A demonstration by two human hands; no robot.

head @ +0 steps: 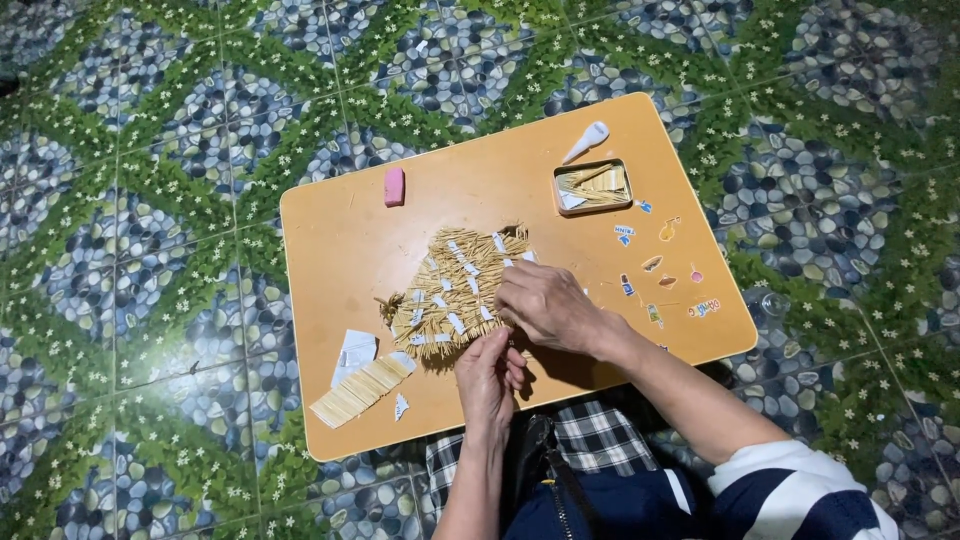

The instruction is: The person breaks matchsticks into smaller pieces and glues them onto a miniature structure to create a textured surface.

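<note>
Both hands work a flat straw weaving (462, 292) at the middle of an orange table (330, 240): right hand (548, 305) presses on it, left hand (488, 375) pinches its near edge in a narrow grip

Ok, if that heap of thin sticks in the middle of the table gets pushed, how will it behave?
The heap of sticks looks loose and light, so a push would probably scatter it rather than slide it whole. The thin sticks seem apt to snap. The right hand rests on its edge and the left hand pinches near it; the table looks smooth.
</note>
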